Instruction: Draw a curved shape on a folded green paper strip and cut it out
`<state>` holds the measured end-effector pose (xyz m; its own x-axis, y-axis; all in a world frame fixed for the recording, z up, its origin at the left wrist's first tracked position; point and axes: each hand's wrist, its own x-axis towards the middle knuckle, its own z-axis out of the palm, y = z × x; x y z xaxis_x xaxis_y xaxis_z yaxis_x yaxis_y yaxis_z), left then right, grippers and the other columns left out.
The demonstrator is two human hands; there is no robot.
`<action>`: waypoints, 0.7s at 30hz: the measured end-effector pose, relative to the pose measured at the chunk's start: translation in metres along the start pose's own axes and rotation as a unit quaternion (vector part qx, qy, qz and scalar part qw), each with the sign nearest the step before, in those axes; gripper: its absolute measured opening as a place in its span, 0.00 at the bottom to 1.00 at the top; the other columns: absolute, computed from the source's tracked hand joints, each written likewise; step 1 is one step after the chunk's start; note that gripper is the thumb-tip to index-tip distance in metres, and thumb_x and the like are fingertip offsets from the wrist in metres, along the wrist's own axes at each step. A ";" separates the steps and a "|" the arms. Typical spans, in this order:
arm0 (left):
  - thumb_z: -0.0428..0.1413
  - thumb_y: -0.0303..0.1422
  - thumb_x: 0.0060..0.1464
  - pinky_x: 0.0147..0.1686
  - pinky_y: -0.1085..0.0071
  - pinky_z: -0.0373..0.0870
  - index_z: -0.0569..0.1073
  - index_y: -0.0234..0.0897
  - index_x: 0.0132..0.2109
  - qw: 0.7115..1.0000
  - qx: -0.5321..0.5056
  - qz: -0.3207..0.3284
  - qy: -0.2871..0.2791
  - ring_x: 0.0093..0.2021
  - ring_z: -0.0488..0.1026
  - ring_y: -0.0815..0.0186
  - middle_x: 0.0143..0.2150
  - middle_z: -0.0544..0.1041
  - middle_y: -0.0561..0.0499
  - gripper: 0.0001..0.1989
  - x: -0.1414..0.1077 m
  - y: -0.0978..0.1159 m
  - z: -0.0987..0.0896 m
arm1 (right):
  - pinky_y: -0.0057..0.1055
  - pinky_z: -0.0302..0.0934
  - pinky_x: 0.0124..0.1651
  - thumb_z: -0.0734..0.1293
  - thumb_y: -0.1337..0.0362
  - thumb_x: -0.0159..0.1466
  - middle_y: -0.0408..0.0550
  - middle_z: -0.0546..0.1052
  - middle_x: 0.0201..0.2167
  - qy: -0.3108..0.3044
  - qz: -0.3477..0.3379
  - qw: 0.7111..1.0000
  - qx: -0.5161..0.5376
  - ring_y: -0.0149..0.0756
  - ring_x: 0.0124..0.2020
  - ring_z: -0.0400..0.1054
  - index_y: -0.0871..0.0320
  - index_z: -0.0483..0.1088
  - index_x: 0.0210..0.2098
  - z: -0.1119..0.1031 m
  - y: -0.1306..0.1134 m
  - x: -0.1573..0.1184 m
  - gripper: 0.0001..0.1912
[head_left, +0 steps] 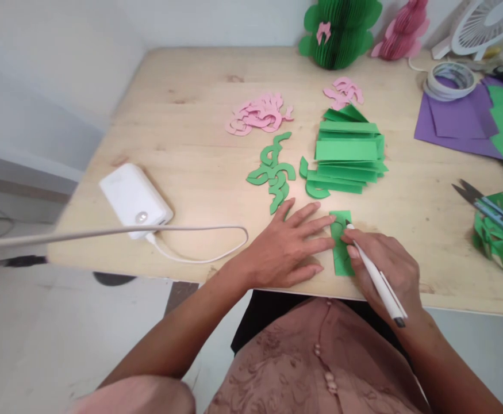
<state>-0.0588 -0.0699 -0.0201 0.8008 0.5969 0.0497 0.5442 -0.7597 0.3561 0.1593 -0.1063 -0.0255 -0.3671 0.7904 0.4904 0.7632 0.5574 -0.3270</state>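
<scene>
A small green paper strip (pixel 341 253) lies near the table's front edge, with a dark curved line drawn near its top. My left hand (pixel 288 244) rests flat with fingers spread, its fingertips at the strip's left edge. In my right hand (pixel 387 267) is a white pen (pixel 378 277), its dark tip at the upper right of the strip. Just beyond the strip sits a stack of folded green paper pieces (pixel 348 150). Green curved cut-outs (pixel 272 172) lie in a pile beyond my left hand, and one more green cut-out (pixel 315 188) touches the stack's left side.
Pink cut-outs (pixel 260 113) lie farther back. To the left is a white power bank (pixel 134 195) with a cable. On the right are scissors (pixel 492 210), green scraps (pixel 499 244), purple paper (pixel 453 123) and tape rolls (pixel 449 80). Honeycomb paper decorations (pixel 341 31) and a fan (pixel 486 26) stand behind.
</scene>
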 end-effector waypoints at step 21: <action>0.49 0.41 0.62 0.65 0.40 0.36 0.67 0.46 0.59 1.000 0.003 0.001 -0.024 0.70 0.46 0.49 0.69 0.56 0.49 0.20 0.000 -0.001 0.000 | 0.35 0.67 0.43 0.65 0.72 0.63 0.52 0.80 0.38 -0.002 0.028 0.998 0.052 0.40 0.39 0.75 0.59 0.70 0.49 -0.002 -0.001 0.001 0.14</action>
<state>-0.0591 -0.0689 -0.0203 0.8129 0.5823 0.0053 0.5439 -0.7625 0.3502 0.1591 -0.1068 -0.0226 -0.3281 0.8222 0.4652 0.7228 0.5356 -0.4368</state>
